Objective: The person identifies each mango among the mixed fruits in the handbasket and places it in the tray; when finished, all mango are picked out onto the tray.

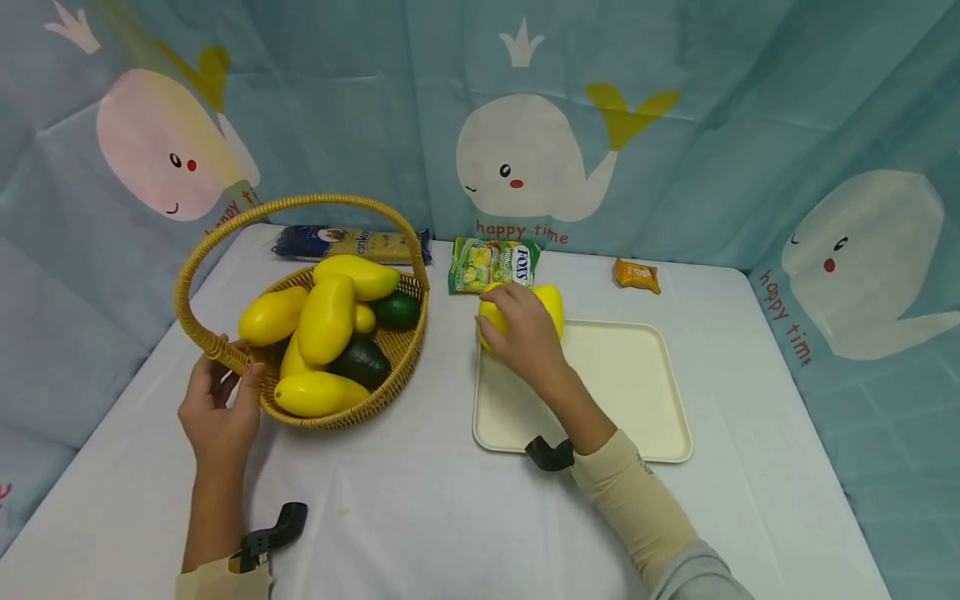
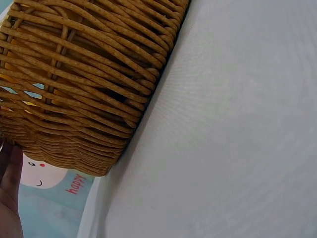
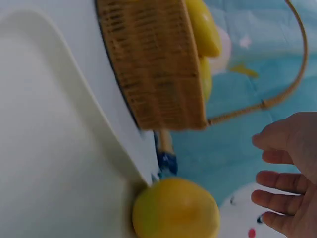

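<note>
A wicker basket [image 1: 405, 367] with a tall handle stands at the left, holding several yellow mangoes [image 1: 327, 320] and dark green avocados [image 1: 362, 362]. My left hand [image 1: 219, 408] grips its rim by the base of the handle; in the left wrist view, the fingers touch the woven side. Over the far left corner of a cream tray [image 1: 615, 392] is my right hand [image 1: 528, 337], fingers loosely bent. Yellow fruit [image 1: 551, 304] shows on both sides of it, partly hidden. In the right wrist view, a mango [image 3: 176, 210] sits at the tray's edge, apart from the fingers.
Behind the basket lies a pasta packet [image 1: 352, 243]. A green Fox's candy bag [image 1: 493, 265] is just beyond the tray's corner, and a small orange wrapped snack [image 1: 637, 276] lies farther right. A blue whale-print curtain [image 1: 405, 125] borders the white table [image 1: 420, 517].
</note>
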{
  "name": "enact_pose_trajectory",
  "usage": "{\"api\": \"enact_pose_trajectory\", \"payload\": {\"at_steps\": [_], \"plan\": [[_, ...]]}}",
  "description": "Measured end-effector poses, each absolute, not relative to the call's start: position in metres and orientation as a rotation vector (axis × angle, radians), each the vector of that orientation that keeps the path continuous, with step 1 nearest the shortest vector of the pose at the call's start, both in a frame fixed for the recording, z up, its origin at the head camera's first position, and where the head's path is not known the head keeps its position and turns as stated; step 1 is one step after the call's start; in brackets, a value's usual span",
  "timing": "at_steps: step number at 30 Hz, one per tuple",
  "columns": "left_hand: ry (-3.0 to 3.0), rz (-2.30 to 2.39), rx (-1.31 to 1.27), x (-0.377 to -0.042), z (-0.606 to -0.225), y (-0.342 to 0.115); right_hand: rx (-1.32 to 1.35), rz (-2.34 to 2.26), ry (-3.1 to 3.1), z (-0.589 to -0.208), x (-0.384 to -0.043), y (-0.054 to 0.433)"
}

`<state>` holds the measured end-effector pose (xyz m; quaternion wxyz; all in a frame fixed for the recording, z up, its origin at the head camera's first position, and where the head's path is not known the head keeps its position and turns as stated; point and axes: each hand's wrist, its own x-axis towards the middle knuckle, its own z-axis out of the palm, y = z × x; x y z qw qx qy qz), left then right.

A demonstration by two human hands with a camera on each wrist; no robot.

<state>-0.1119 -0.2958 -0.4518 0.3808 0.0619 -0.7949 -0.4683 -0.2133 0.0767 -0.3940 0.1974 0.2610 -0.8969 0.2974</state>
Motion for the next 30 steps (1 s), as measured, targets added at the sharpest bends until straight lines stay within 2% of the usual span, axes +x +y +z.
{"api": "enact_pose_trajectory", "payload": {"at_steps": [18,30], "plan": [[-2.028,-1.197,0.17,-0.11,-0.451,-0.296,1.456,0.858,-2.409,-0.396,-0.174,-0.032],[-2.035,-1.196,0.17,-0.111,-0.453,-0.296,1.536,0.906,-2.726,-0.4,-0.173,-0.059]]}}
